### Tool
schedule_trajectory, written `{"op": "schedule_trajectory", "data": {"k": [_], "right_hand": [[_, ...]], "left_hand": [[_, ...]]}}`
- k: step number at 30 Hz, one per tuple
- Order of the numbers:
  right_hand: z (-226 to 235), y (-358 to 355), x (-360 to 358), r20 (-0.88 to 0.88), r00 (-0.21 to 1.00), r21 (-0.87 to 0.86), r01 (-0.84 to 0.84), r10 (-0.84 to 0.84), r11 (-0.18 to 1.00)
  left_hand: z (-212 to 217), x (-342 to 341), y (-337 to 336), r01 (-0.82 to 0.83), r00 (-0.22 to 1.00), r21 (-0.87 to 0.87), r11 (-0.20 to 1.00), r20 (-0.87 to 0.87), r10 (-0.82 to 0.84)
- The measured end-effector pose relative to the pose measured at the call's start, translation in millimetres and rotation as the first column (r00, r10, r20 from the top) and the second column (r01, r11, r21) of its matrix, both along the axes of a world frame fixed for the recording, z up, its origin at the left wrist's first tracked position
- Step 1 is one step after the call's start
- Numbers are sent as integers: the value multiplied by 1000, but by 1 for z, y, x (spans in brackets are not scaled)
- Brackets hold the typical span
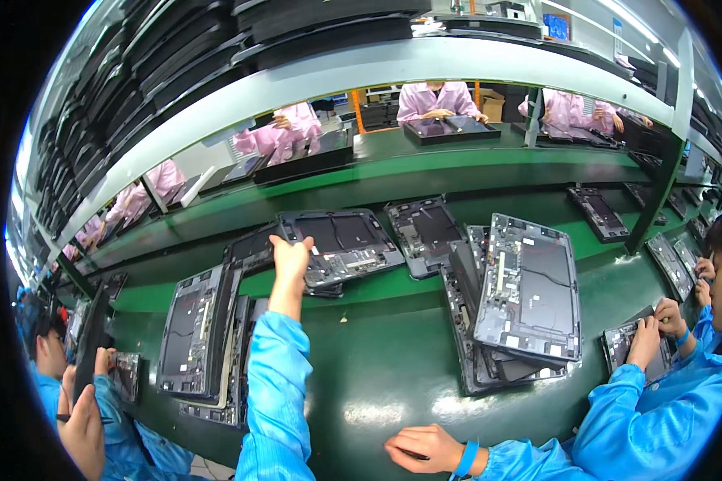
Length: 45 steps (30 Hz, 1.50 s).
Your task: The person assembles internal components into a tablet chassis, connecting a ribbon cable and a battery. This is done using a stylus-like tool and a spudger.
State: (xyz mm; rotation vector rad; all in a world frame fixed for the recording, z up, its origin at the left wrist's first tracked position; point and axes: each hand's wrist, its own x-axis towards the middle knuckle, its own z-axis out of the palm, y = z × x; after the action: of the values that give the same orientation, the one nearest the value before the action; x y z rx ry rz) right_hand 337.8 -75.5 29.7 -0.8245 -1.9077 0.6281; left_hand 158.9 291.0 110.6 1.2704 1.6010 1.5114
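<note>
My left hand (pixel 293 255) reaches forward, its fingers closed on the left edge of an opened tablet (pixel 345 244). That tablet's black inner side and circuit board face up, and it lies tilted over others at the back of the bench. My right hand (pixel 427 447), with a blue band at the wrist, rests curled near the bench's front edge. A short length of a dark thin tool (pixel 414 454) shows under its fingers; the rest is hidden. Stacks of opened tablets stand on either side, one at left (pixel 192 329) and a taller, uneven one at right (pixel 529 289).
Another opened tablet (pixel 427 232) lies at the back of the green bench (pixel 377 345). Co-workers' hands (pixel 646 341) work on a tablet at right; at left a co-worker's hand (pixel 82 425) is close by. Overhead, a shelf (pixel 337 72) bears stacked black trays.
</note>
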Motion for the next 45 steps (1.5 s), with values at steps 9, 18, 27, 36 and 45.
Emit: {"op": "schedule_trajectory", "data": {"k": [9, 18, 27, 36, 45], "right_hand": [[-7, 2, 1, -41, 995, -28, 93, -94, 995], [4, 4, 7, -15, 993, -98, 118, -120, 988], [0, 0, 2, 8, 998, -53, 62, -62, 997], [-9, -2, -3, 3, 999, -66, 34, -34, 997], [-6, 0, 5, -120, 951, -336, 232, -286, 913]], "left_hand": [[-40, 50, 53, 497, 867, -216, 840, 96, -488], [-77, 128, 44, 226, 589, 300, 927, -800, 115], [-95, -64, 33, -412, 641, -354, 839, -768, -9], [-38, -46, 10, 172, 982, -365, 915, 136, -130], [-45, -34, -137, 97, 994, 95, 991, -49, -93]]}}
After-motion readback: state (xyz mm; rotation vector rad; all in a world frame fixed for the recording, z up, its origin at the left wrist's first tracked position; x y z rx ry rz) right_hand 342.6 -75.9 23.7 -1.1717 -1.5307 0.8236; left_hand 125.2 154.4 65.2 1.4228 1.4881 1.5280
